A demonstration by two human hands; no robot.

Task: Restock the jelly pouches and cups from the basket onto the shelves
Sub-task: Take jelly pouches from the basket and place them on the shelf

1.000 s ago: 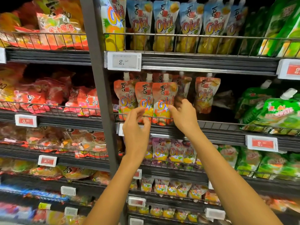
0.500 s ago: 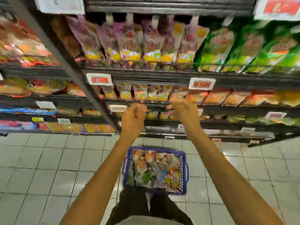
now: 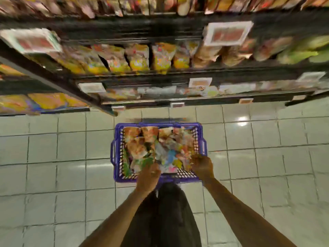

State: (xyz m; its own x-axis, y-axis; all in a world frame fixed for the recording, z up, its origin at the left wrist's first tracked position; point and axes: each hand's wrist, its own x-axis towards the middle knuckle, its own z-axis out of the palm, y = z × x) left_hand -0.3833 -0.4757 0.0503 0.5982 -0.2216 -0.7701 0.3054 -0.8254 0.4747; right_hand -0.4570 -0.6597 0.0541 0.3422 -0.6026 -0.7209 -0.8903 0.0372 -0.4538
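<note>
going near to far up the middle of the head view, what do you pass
dark trousers → left hand and right hand → blue basket of jelly packs → tiled floor → shelves

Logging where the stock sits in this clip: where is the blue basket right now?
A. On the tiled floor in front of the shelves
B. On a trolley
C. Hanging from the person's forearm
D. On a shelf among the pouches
A: the basket stands on the tiled floor below the shelves, with both hands, left hand and right hand, reaching down over it.
</note>
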